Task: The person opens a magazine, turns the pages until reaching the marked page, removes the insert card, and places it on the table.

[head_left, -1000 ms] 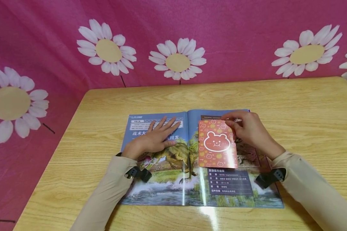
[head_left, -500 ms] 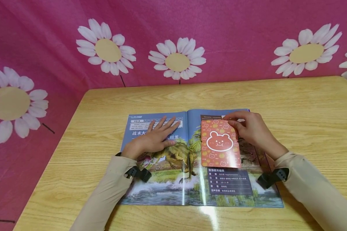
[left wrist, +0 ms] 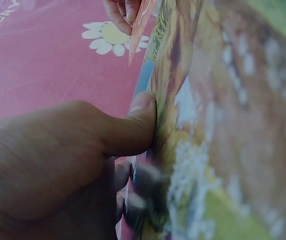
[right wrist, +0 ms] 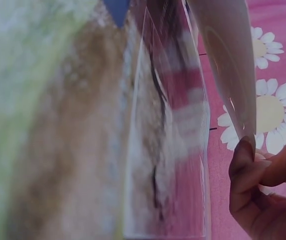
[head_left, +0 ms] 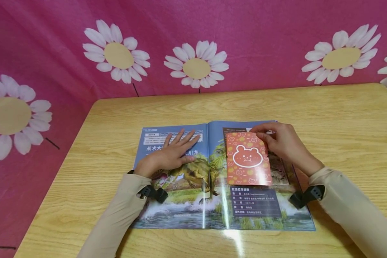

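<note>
An illustrated dinosaur magazine (head_left: 187, 215) lies spread on the table. My left hand (head_left: 171, 154) rests on its left page with the fingers spread and straight; in the left wrist view the thumb (left wrist: 138, 125) touches the page. Over the right page, my right hand (head_left: 282, 143) pinches the top right corner of an orange card (head_left: 247, 173) with a white-outlined bear face. In the right wrist view, the card (right wrist: 232, 65) stands off the page at an angle, its corner between thumb and fingers (right wrist: 247, 175).
The wooden table (head_left: 84, 172) extends around the magazine on all sides. Behind it hangs a pink cloth (head_left: 261, 43) printed with large white daisies. Each wrist wears a small black camera (head_left: 306, 197). A bright glare streak falls across the right page.
My right hand has shifted slightly to the right, carrying the card with it across the right page. My left hand has stayed in place on the left page.
</note>
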Tool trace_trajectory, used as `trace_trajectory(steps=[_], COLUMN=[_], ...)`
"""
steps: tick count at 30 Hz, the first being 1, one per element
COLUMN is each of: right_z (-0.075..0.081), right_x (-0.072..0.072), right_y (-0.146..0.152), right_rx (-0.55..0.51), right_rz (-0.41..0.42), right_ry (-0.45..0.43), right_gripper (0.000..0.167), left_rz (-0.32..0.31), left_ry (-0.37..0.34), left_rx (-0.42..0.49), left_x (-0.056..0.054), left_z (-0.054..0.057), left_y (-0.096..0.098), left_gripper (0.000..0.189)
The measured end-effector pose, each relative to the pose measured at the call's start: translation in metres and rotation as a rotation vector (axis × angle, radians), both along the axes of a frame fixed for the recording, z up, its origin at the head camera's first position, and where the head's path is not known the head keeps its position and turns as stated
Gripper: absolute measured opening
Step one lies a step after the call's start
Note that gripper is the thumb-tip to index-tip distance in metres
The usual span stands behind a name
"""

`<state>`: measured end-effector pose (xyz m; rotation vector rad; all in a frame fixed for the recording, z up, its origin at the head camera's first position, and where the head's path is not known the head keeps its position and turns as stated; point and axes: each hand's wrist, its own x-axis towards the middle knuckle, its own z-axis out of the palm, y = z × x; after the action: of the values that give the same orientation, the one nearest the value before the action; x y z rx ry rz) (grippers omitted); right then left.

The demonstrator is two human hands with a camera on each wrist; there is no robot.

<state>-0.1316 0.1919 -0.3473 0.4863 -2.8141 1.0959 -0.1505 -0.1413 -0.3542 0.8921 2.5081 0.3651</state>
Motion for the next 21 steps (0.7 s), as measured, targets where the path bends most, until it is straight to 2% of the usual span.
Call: trace_trajectory(steps=[12, 17, 21], right_z=[0.002, 0.001, 0.001], right_x=[-0.002, -0.002, -0.001], right_y=[0.008, 0.012, 0.016], right_rx=[0.014, 0.037, 0.018], right_rz=[-0.005, -0.002, -0.001], right_ry=[-0.010, 0.022, 0.009], right_gripper=[0.021, 0.021, 0.021], left_rz=[-0.005, -0.015, -0.017], left_ry=[-0.024, -0.029, -0.031], left_rx=[0.010, 0.018, 0.030], left_x=[0.000, -0.001, -0.002], left_z=[0.001, 0.000, 0.000], left_y=[0.000, -0.001, -0.001], left_gripper=[0.069, 0.068, 0.069])
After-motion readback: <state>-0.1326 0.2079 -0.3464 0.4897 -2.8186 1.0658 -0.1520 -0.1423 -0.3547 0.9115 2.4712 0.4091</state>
